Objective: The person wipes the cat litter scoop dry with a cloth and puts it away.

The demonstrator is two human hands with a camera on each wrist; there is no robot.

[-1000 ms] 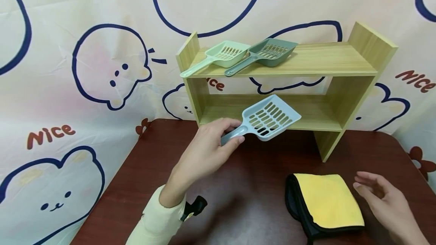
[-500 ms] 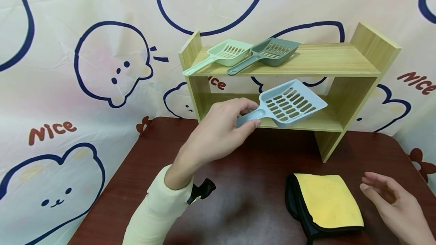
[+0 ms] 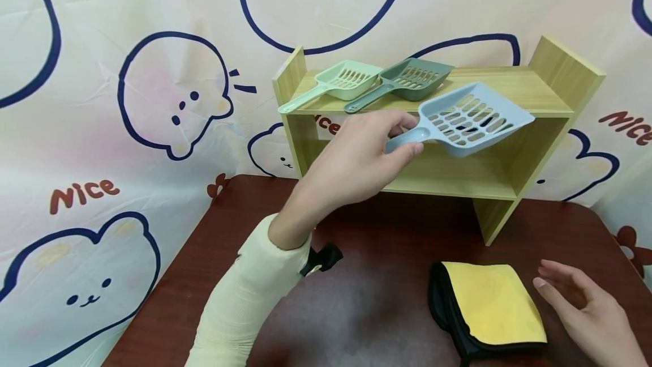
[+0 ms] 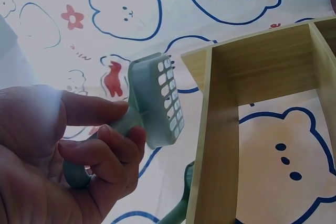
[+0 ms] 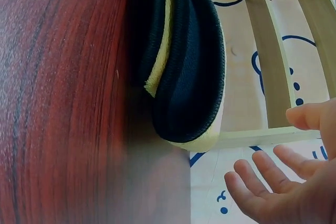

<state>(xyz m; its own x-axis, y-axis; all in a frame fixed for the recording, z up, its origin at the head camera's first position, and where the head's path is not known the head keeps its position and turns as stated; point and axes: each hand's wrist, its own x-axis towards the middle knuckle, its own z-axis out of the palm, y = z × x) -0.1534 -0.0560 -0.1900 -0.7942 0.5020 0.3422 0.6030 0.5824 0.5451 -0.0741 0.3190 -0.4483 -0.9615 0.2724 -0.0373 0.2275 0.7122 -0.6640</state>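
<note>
A light blue slotted litter scoop (image 3: 471, 120) is gripped by its handle in my left hand (image 3: 364, 157), held up in front of the wooden shelf's (image 3: 514, 86) top board. In the left wrist view the fingers (image 4: 113, 158) curl round the scoop's handle, with its slotted pan (image 4: 155, 100) beyond them. Two more scoops, a pale green one (image 3: 346, 81) and a dark green one (image 3: 415, 79), lie side by side at the left of the top board. My right hand (image 3: 593, 310) is held with relaxed fingers beside a folded yellow and black cloth (image 3: 491, 302), apart from it.
The shelf stands at the back of the dark red-brown table (image 3: 367, 276), with a side panel rising at each end. Behind hangs a printed cloth backdrop (image 3: 168, 95). The folded cloth lies at the front right of the table.
My left hand has carried the light blue scoop up and to the right, from the lower board's height to the top board's. The right hand has barely shifted.
</note>
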